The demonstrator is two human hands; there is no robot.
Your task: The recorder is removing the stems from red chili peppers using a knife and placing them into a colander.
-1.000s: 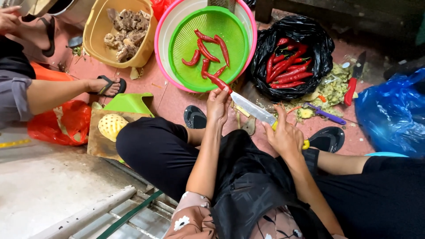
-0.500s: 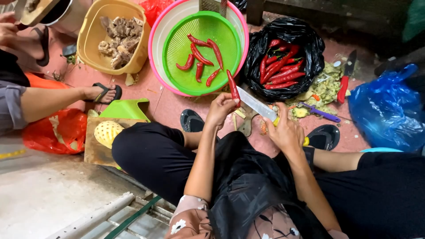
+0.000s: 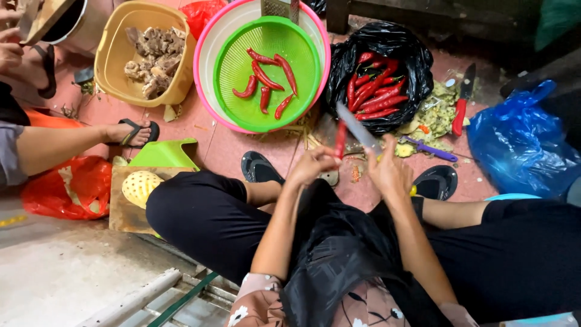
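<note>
A reddish tiled floor [image 3: 230,151], littered with scraps, carries the work, and the person sits low on it with knees spread. The left hand [image 3: 311,166] is closed around a single red chilli [image 3: 341,138], held upright just above the floor, and the right hand [image 3: 387,172] is wrapped around the handle of a long knife [image 3: 357,127] whose blade slants up and to the left, its edge lying against or just beside the pepper. The step in hand looks to be trimming or slitting this one chilli; the next move would call for a short, controlled cut with the left fingers kept clear of the edge. Just beyond the hands, a black plastic bag [image 3: 339,66] lies open with a heap of red chillies in it, and to its left a green colander [image 3: 242,79] nested in a pink-rimmed basin [image 3: 209,54] holds a few more. A pile of pale green trimmings [image 3: 433,112] lies to the right, with a red-handled knife [image 3: 462,106] and a purple peeler [image 3: 431,148] on it, and a blue bag [image 3: 520,145] beyond. Further left stand a yellow tub of knobbly roots [image 3: 115,54] and a wooden board with a peeled pineapple [image 3: 139,186], beside another person's sandalled foot [image 3: 130,130].
</note>
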